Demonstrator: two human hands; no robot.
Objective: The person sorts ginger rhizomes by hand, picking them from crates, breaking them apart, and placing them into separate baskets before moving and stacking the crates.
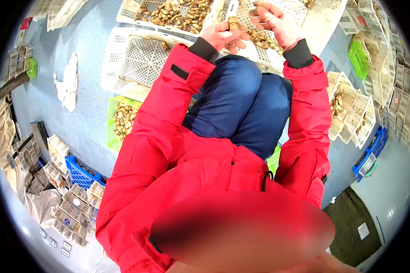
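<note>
My left hand (pixel 225 37) grips a stubby gold-brown knobbly piece (pixel 233 22) at 12 o'clock, apparently raised for viewing. Right hand (pixel 279 26) open, 1 o'clock. White plastic mesh tray (pixel 143 57), 11 o'clock, presumably kept within reach.

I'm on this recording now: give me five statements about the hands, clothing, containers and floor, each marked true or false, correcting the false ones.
1. The left hand holds a short, stubby brown piece. True.
2. The right hand is clenched in a fist. False: its fingers are extended.
3. The bright green plastic crate beside the left sleeve has nothing in it. False: many small golden-brown pieces lie in it.
4. A crumpled white sheet lies on the blue floor. True.
5. The person wears a green jacket. False: the padded jacket is red, with black cuffs.
</note>
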